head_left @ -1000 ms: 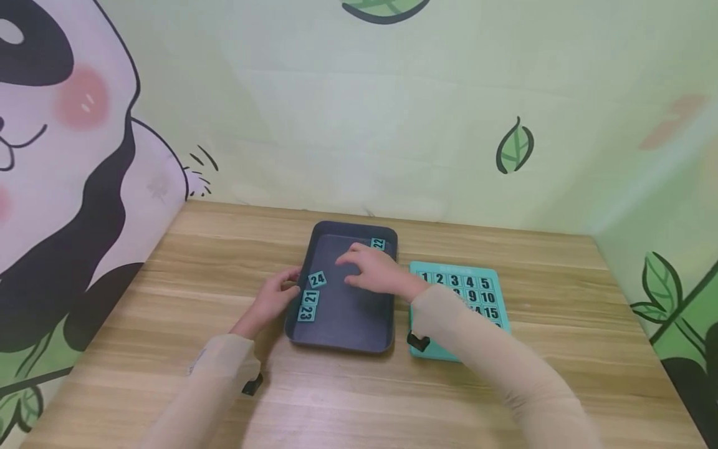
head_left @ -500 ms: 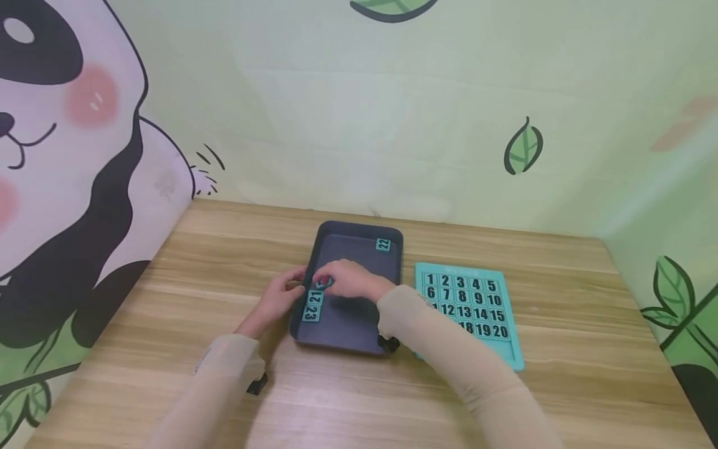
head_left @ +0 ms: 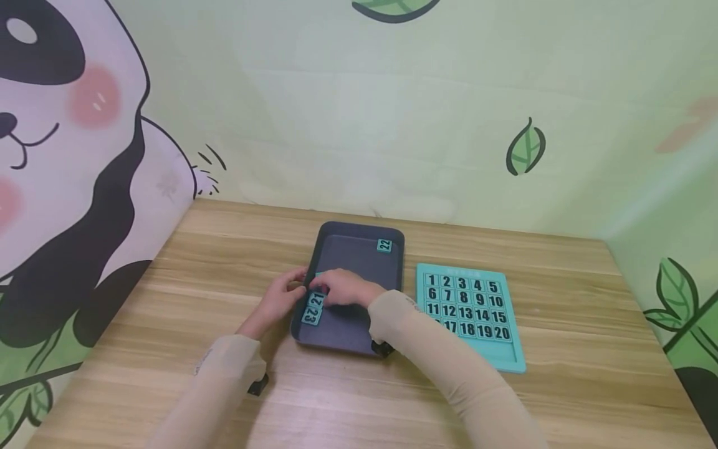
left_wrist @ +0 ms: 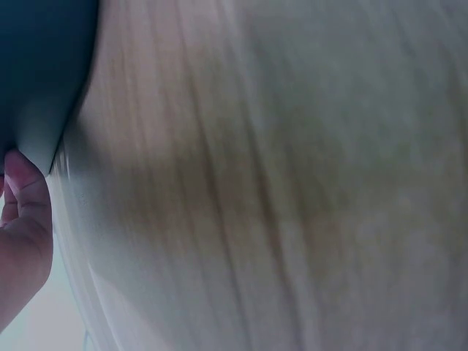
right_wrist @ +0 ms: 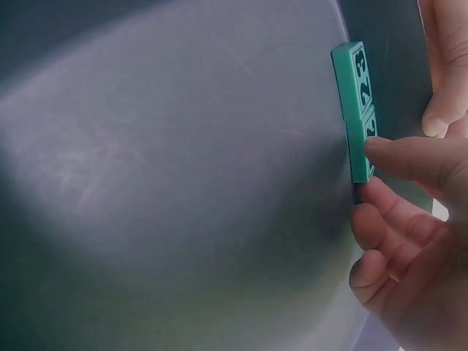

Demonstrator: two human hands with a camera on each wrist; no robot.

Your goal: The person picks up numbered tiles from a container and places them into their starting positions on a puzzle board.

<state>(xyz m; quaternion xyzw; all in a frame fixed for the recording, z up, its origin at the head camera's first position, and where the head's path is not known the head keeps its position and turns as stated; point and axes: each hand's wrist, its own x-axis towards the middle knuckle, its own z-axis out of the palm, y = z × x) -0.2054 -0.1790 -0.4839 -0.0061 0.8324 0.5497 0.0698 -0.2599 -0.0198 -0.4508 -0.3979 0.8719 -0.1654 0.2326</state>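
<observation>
My left hand [head_left: 283,299] holds the left rim of a dark grey tray [head_left: 359,340], thumb at the rim; in the left wrist view its fingers [left_wrist: 28,194] touch the tray's outer wall. My right hand [head_left: 348,288] reaches into the tray and pinches the teal number tile 21 [right_wrist: 357,150], thumb on its face and a finger at its end. Tile 23 [right_wrist: 361,77] lies end to end with it along the left wall. A sliver of another teal tile [head_left: 319,274] shows behind the right fingers, its number hidden. Tile 22 [head_left: 384,246] lies in the far right corner.
Right of the tray lies a teal number board [head_left: 516,362] with rows of numbered tiles, its lower left covered by my right sleeve [head_left: 437,349]. Both stand on a wood-grain table [head_left: 561,299]. A painted wall [head_left: 364,125] rises behind it.
My right hand has moved left and down across the tray, first to tile 24, then to tile 21. Tiles 21 and 23 have tilted slightly. My left hand stays on the rim.
</observation>
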